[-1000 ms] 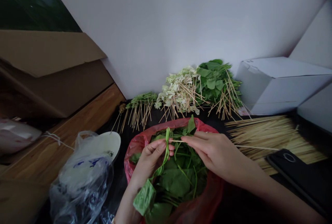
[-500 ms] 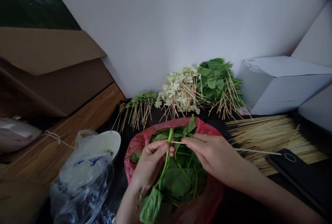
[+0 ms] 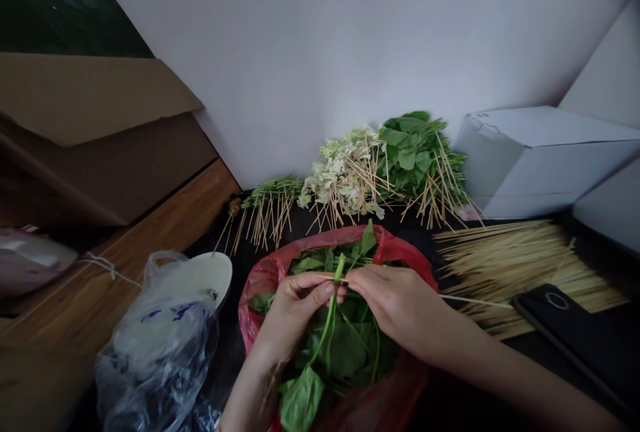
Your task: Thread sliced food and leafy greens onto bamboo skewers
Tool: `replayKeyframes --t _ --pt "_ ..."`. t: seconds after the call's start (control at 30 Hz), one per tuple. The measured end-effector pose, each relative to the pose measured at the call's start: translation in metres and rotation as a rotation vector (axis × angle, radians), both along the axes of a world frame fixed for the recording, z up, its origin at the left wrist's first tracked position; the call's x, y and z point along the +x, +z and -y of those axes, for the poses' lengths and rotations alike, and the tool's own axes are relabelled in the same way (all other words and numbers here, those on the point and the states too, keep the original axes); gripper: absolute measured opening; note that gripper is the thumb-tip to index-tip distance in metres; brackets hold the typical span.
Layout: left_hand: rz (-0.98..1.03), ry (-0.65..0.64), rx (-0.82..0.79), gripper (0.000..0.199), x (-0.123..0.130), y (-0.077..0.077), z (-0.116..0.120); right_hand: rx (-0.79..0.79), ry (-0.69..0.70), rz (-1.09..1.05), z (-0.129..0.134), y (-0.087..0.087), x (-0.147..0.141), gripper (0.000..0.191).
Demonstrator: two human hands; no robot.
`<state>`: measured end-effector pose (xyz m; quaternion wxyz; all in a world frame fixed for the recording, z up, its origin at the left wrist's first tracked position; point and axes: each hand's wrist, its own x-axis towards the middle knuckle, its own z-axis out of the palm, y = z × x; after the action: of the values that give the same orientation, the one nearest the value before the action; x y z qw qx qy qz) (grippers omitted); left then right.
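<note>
My left hand (image 3: 305,302) is closed, its thumb and fingers pinching the stem of a leafy green vegetable (image 3: 329,325) whose leaf hangs down at the front. My right hand (image 3: 395,302) is closed around a thin wooden skewer (image 3: 475,301). The skewer crosses the stem near its upper end and its tip shows over my left fingers; its back end sticks out past my right wrist. Both hands are over a red plastic bag (image 3: 260,285) filled with loose leafy greens (image 3: 345,352).
Skewered green stems (image 3: 273,195), skewered pale cabbage (image 3: 345,172) and skewered leaves (image 3: 413,152) lie along the wall. To the right are bare skewers (image 3: 515,265), a black phone (image 3: 565,325) and a white box (image 3: 540,159). A plate (image 3: 220,275), a clear bag (image 3: 155,352) and a cardboard box (image 3: 100,145) stand left.
My right hand has slid left along with the skewer, up against my left fingers. The skewer's tip now reaches past the stem, and the stem has shifted slightly right.
</note>
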<state>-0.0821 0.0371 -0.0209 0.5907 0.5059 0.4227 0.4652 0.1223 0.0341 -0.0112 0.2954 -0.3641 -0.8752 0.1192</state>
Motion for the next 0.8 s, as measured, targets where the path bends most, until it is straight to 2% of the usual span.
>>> replayKeyframes --t 0.07,0.17,0.23,0.33,0.4,0.47,0.6,0.67,0.8 --pt "-0.048 0.082 0.066 0.017 -0.008 0.005 -0.003 0.042 -0.018 -0.079 -0.003 0.006 0.008 0.027" --pt "-0.151 0.242 0.155 0.015 -0.019 0.012 -0.006 0.129 -0.120 -0.183 -0.010 0.018 0.025 0.023" --pt "-0.234 0.284 0.193 0.011 -0.019 0.015 -0.008 0.174 -0.199 -0.224 -0.014 0.024 0.036 0.021" --pt "-0.365 0.215 0.256 0.008 -0.012 0.013 -0.010 0.251 -0.286 -0.258 -0.019 0.028 0.047 0.019" --pt "-0.437 0.107 0.318 0.013 -0.006 0.010 -0.012 0.291 -0.318 -0.272 -0.021 0.030 0.052 0.017" --pt "-0.509 0.062 0.401 0.018 -0.006 0.009 -0.014 0.315 -0.338 -0.282 -0.023 0.031 0.055 0.016" --pt "-0.828 0.152 0.536 0.021 -0.019 0.009 -0.016 0.316 -0.382 -0.304 -0.026 0.033 0.061 0.017" --pt "-0.964 0.142 0.568 0.025 -0.026 0.006 -0.016 0.316 -0.393 -0.315 -0.027 0.034 0.064 0.017" --pt "-1.033 0.157 0.617 0.020 -0.031 -0.006 -0.016 0.330 -0.408 -0.310 -0.029 0.033 0.067 0.015"
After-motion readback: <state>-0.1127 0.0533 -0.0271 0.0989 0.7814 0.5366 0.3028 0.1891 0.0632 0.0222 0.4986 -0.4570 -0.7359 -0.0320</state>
